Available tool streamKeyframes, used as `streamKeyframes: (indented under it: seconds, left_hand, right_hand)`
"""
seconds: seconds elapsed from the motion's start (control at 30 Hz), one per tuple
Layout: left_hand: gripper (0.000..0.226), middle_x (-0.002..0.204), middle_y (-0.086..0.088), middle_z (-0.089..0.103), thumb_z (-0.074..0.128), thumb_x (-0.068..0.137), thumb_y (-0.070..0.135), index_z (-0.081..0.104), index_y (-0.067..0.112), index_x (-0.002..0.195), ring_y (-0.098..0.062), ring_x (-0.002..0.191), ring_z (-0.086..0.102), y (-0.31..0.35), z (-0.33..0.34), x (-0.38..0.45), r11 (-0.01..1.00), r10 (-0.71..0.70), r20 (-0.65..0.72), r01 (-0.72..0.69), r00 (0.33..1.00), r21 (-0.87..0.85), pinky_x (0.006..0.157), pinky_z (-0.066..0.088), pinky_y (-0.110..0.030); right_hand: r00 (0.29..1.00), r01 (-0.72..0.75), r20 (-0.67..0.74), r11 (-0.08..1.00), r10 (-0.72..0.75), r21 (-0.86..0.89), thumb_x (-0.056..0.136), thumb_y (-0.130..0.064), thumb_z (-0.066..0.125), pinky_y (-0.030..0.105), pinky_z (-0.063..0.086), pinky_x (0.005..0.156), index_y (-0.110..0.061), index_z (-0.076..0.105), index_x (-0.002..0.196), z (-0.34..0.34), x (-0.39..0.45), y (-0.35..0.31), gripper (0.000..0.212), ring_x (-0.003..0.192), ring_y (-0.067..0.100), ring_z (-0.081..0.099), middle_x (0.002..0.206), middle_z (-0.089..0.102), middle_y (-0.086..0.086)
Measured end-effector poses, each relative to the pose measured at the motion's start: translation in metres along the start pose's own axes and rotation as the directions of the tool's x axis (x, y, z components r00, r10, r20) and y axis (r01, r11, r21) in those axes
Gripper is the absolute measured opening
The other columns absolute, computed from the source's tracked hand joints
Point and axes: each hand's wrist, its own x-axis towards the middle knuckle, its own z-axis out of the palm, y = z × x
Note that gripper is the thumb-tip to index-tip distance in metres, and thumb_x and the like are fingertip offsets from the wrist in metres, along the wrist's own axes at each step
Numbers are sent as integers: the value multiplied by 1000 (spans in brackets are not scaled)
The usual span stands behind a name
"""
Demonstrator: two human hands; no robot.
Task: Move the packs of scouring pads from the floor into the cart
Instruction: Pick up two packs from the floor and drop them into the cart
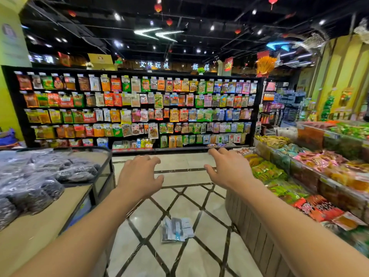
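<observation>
A flat pack of scouring pads with a pale label lies on the tiled floor between my arms. To the left stands the cart, a flatbed with a black handle rail, piled with several clear bags of dark pads. My left hand is stretched forward, palm down, fingers spread and empty, just right of the cart's rail. My right hand is also held out, fingers apart and holding nothing. Both hands hover well above the pack on the floor.
A wood-fronted display bin full of wrapped snacks runs along the right. A tall black rack of hanging snack bags closes the aisle ahead. The tiled floor stretches between cart and bin.
</observation>
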Motion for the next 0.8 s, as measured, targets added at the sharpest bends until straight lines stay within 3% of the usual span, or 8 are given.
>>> streamKeyframes:
  seconds: [0.5,0.8]
  left_hand:
    - [55,142,3,58,53,95,54,51,30,145,-22,132,50,-43,139,232,999,-21,76,18,997,37,110,39,-41]
    - [54,134,-3,63,60,92,50,56,27,140,-27,127,54,-53,234,368,978,-189,169,200,967,-55,106,41,-43]
  right_hand:
    - [993,11,114,997,-19,75,100,-59,46,42,51,93,-27,42,146,184,227,35,57,126,26,53,138,56,4]
    - [980,18,195,989,-47,145,99,-57,48,42,51,89,-26,43,147,294,378,76,57,125,29,54,138,57,6]
